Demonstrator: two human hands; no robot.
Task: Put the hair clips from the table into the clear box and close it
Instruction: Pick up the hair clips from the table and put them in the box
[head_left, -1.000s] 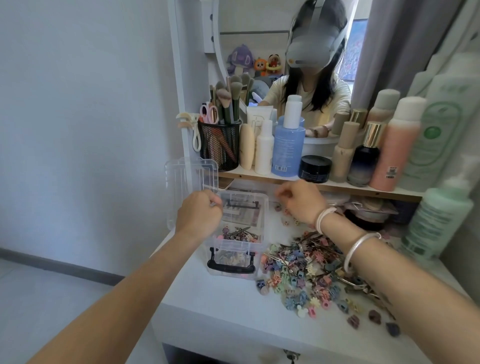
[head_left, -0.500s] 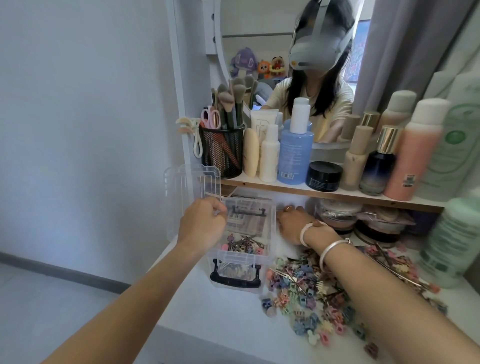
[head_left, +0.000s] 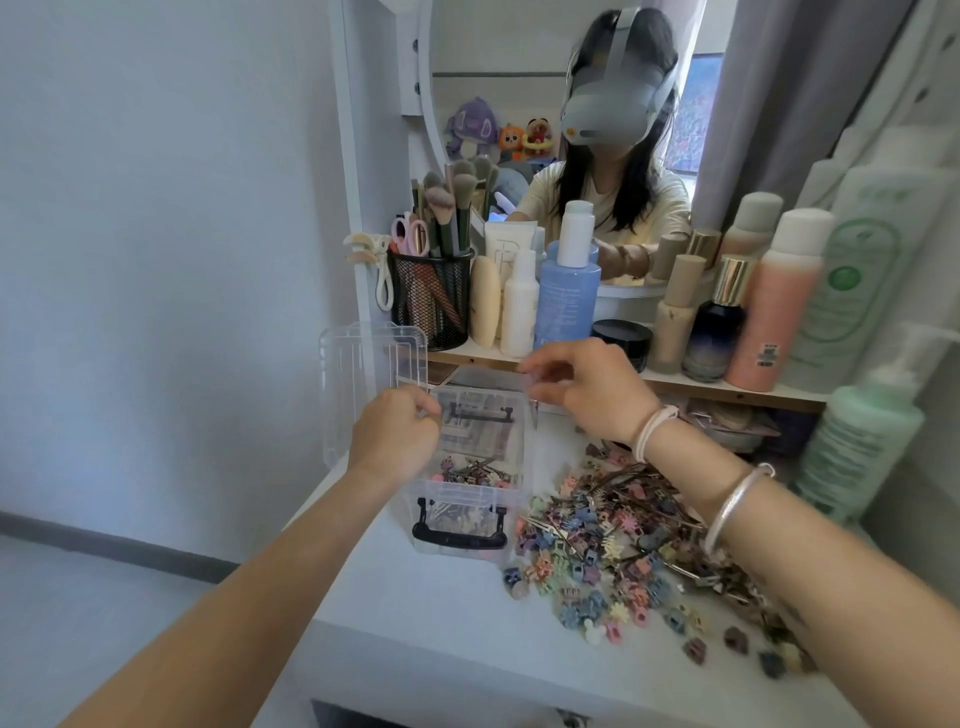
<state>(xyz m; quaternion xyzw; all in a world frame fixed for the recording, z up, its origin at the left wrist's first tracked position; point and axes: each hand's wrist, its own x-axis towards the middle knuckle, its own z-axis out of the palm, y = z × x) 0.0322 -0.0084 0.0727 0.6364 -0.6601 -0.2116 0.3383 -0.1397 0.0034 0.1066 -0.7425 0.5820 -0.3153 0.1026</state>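
Clear box (head_left: 470, 499) standing open on the white table (head_left: 415, 613), its lid (head_left: 371, 382) upright at the left rim and a thin layer of clips inside. Left hand (head_left: 395, 434) closed in a fist against the box's left rim; whether it grips anything cannot be told. Right hand (head_left: 587, 389) above the box's far right corner, fingers pinched close, contents blurred. Heap of hair clips (head_left: 618, 551) on the table just right of the box.

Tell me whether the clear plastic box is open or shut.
Open: the clear plastic box has its transparent lid standing up at its left, and hair clips show inside.
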